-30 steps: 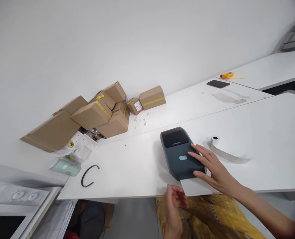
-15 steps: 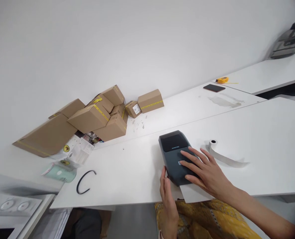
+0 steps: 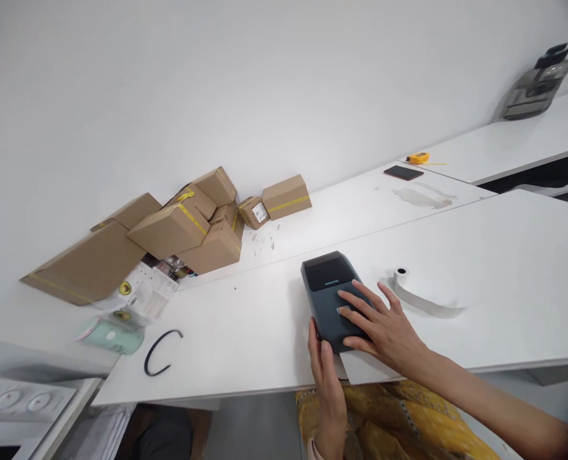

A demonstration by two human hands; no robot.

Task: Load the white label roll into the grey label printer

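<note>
A dark blue-grey printer [image 3: 332, 298] with a black window at its far end lies on the white table [image 3: 245, 332]. My right hand [image 3: 384, 329] rests across its top, fingers spread, the index fingertip at a small light button [image 3: 340, 310]. Along the printer's near left side, my left hand [image 3: 328, 383] touches it with outstretched fingers. A flat white sheet [image 3: 370, 368] lies at the printer's near end, partly under my right hand. To the right stands a small white paper roll [image 3: 401, 275] with its strip [image 3: 432, 308] unrolled.
Cardboard boxes [image 3: 168, 229] are piled at the back left, near a mint-green pouch [image 3: 115, 337] and a thin black curved band [image 3: 156, 351]. A phone [image 3: 403, 172] and a yellow tape measure [image 3: 418, 158] lie at the back right. Beyond them stands a grey transparent container [image 3: 535, 89].
The view has shifted slightly. My left hand sits a little further over the printer's near left corner. My right hand keeps its place on top, index finger at the button.
</note>
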